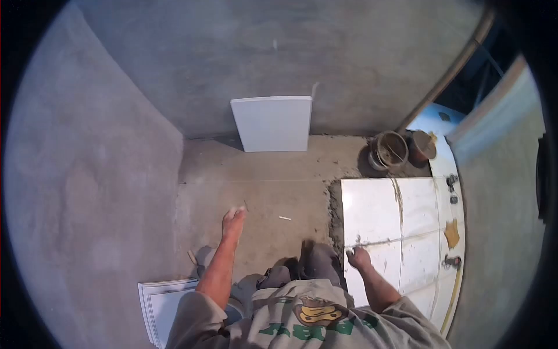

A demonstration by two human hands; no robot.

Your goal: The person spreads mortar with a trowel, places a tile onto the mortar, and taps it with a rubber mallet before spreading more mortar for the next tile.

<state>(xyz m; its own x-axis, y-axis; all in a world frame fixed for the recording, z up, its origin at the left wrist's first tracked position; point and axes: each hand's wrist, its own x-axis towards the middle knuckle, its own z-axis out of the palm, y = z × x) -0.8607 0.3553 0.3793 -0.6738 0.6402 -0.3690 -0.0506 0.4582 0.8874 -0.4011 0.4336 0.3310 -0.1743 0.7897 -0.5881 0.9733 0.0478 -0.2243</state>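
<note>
My left hand [233, 216] is reached out low over the bare floor, its fingers pinched together. A thin dark sliver, perhaps a nail or a bit of string, shows by the fingertips; I cannot make out whether it is held. At the left edge of the laid white tiles [372, 200] is my right hand [358, 257], with its fingers curled closed. What they hold, if anything, is hidden. Between the hands, a small white stick [285, 218] lies on the concrete floor [261, 195].
A loose white tile [273, 123] leans against the back wall. Two dirty buckets [390, 150] stand at the back right. Stacked tiles [165, 302] are at lower left, beside a tool handle [192, 256]. Small tools [451, 262] and a yellowish scrap [451, 233] lie on the right-hand tiles.
</note>
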